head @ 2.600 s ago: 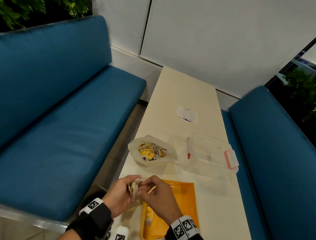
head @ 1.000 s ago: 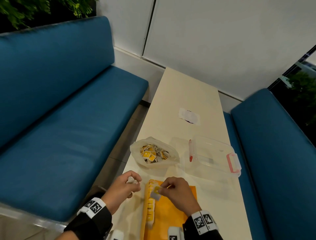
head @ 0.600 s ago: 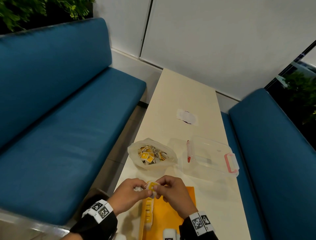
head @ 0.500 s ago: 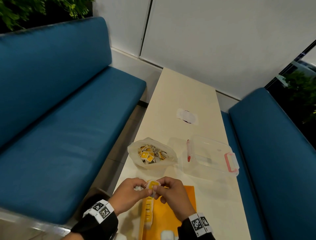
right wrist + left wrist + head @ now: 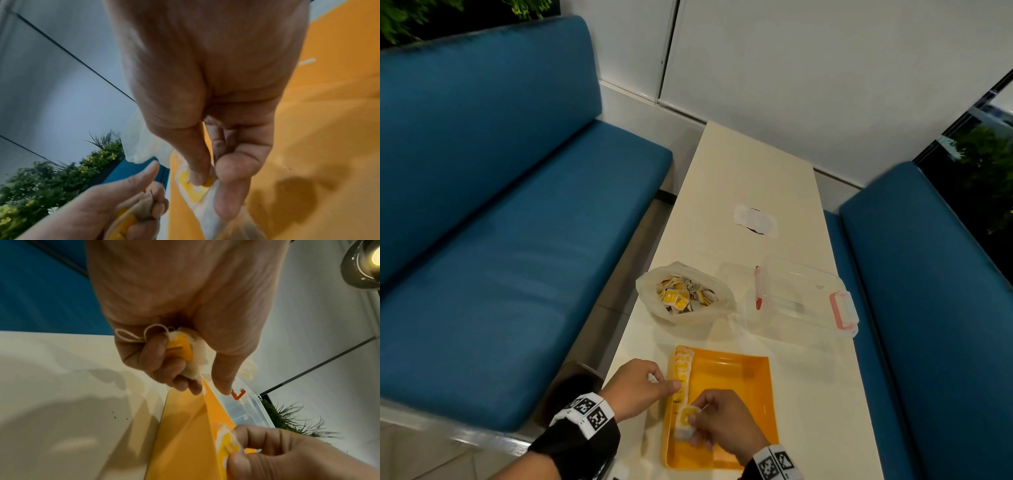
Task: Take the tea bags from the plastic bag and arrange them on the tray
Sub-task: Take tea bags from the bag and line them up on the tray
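An orange tray [image 5: 739,387] lies on the near end of the table, with a row of yellow-tagged tea bags [image 5: 681,373] along its left wall. My right hand [image 5: 717,423] pinches one tea bag [image 5: 685,419] low over the tray's near left part; the same tea bag [image 5: 193,186] shows between thumb and finger in the right wrist view. My left hand [image 5: 640,383] sits at the tray's left rim, fingers curled round a bunch of tea bags [image 5: 185,353] with a looped string. The open plastic bag [image 5: 685,294] of tea bags stands beyond the tray.
A clear plastic box [image 5: 801,301] with pink latches stands right of the plastic bag. A white paper patch [image 5: 755,221] lies farther up the cream table [image 5: 743,171]. Blue benches [image 5: 500,240] run along both sides, and the table's left edge is close to my left hand.
The hands met at the tray's far left corner half a second ago. Since then my right hand has drawn back toward me with one tea bag, and the left has stayed by the rim.
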Demonstrator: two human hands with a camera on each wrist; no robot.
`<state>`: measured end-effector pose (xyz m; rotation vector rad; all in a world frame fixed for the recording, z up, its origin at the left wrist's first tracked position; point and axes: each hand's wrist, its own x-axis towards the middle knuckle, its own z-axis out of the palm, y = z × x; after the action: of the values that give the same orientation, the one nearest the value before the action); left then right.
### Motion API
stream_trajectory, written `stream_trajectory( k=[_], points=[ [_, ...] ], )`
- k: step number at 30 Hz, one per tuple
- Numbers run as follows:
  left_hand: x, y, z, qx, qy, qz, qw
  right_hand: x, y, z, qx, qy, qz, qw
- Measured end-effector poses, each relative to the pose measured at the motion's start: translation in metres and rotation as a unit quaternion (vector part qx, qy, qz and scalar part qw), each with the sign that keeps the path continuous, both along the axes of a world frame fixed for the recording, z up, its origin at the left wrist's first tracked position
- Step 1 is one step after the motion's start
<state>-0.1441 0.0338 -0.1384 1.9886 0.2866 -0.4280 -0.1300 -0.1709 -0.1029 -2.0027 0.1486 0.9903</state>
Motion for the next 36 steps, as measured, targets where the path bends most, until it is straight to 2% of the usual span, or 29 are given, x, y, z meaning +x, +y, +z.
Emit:
stream_trajectory(
  k=[4,8,13,24,32,34,36],
  points=[
    [-0.003,-0.006,-0.001,0.03,0.011,-0.028,0.999,-0.008,0.003,-0.01,-0.019,0.044,0.002,0.999],
    [-0.005,-0.008,0.0,0.031,0.017,-0.03,0.999,-0.01,0.008,-0.016,-0.027,0.051,0.006,0.998],
    [-0.006,-0.007,0.001,0.019,0.035,-0.025,0.999,-0.012,0.017,-0.018,-0.057,0.026,0.027,0.998],
    [-0.008,-0.009,0.006,0.001,0.061,-0.01,0.998,-0.013,0.028,-0.011,-0.104,-0.027,-0.019,0.994],
    [-0.009,-0.009,0.01,-0.01,0.078,-0.012,0.997,-0.011,0.026,-0.022,-0.154,-0.067,0.014,0.986],
    [-0.01,-0.006,0.015,-0.068,0.121,0.019,0.99,-0.012,0.026,-0.017,-0.149,-0.082,0.022,0.985],
    [-0.01,-0.001,0.022,-0.204,0.19,0.094,0.956,-0.01,0.025,-0.009,-0.154,-0.121,0.034,0.98]
  ],
)
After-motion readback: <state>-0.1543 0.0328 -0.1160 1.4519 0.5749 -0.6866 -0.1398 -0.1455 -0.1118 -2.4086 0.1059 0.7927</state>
